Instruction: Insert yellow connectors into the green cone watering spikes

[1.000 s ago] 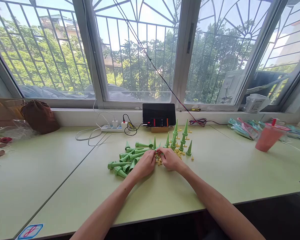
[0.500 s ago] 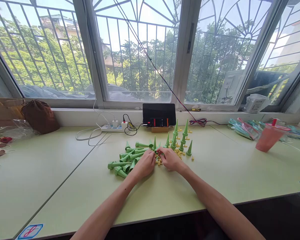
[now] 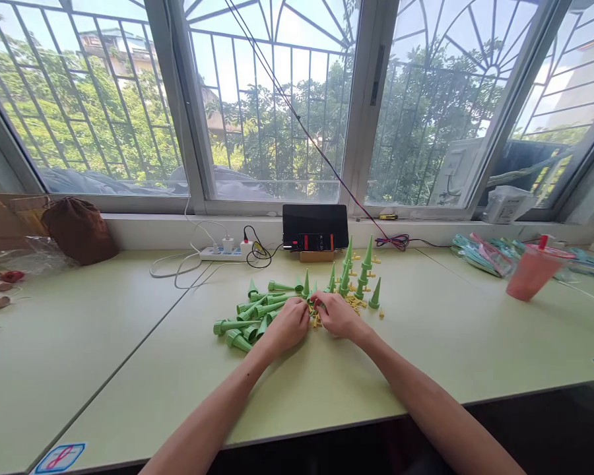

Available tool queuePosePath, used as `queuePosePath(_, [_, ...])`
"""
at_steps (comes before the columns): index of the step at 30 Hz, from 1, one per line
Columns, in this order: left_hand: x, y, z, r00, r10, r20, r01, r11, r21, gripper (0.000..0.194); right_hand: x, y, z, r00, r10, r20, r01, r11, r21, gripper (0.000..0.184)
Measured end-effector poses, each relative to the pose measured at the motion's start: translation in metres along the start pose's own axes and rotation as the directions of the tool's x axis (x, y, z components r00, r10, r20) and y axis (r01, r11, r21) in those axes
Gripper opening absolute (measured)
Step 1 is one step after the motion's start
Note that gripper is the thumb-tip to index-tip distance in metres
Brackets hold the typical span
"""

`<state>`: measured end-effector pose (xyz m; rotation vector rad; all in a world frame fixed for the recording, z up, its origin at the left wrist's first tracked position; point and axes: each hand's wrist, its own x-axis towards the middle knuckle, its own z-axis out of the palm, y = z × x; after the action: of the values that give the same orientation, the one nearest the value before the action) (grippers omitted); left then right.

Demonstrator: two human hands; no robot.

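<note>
My left hand is closed, its fingertips by a green plastic spike that shows only in part between the hands. Facing it, my right hand has curled fingers pinched at the same spot; what they hold is hidden. Beside my left hand lies a heap of hollow green plastic spikes. Small yellow plastic valves are scattered about my right hand. Behind it stand stacked green spikes with yellow valves sticking out. One single green spike stands upright to their right.
A phone leans before a dark tablet at the back. A power strip with cables lies to their left. A red drink cup and bagged items are on the right; a brown pouch is at the left.
Both hands stay in nearly the same place, with only a slight shift of the left hand and fingers. The heap and the standing spikes look unchanged.
</note>
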<state>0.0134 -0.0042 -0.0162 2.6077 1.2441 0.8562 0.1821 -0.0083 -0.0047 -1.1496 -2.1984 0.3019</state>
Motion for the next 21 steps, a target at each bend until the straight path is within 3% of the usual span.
queuePosePath(21, [-0.0010, 0.0002, -0.0003, 0.999, 0.031, 0.008, -0.031, 0.999, -0.017, 0.030, -0.0007, -0.0015, -0.0003, 1.000, 0.025, 0.010, -0.025, 1.000, -0.006, 0.022])
